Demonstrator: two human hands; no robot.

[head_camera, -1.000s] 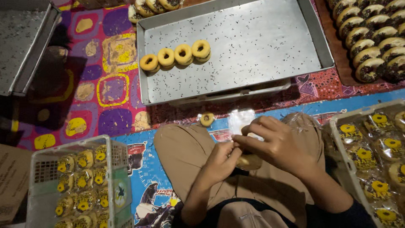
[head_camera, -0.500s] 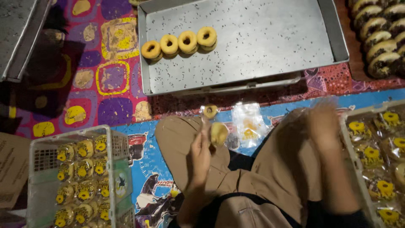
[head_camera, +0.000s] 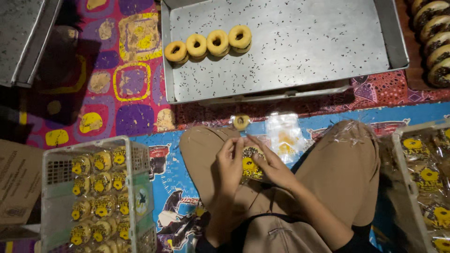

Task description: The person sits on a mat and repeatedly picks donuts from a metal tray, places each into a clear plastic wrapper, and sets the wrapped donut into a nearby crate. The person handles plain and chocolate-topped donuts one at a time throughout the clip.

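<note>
Over my lap, my left hand [head_camera: 228, 165] and my right hand [head_camera: 271, 164] both pinch a small clear packet with a yellow label and a dark-sprinkled doughnut inside [head_camera: 250, 163]. Just beyond my knee, a single wrapped doughnut [head_camera: 241, 122] lies on the mat beside a small stack of empty clear bags [head_camera: 283, 137]. Further away, a metal tray [head_camera: 300, 56] holds a short row of plain ring doughnuts [head_camera: 208, 43] at its left end.
A white plastic basket [head_camera: 96, 197] at my left is filled with packed doughnuts. Another basket [head_camera: 422, 182] of packets sits at my right. Chocolate-topped doughnuts [head_camera: 433, 37] line the top right corner. A second metal tray [head_camera: 21, 37] lies top left, with cardboard [head_camera: 16, 182] at the left edge.
My right hand has swung back in from the right to join the left hand. Both now grip the packet together above my lap.
</note>
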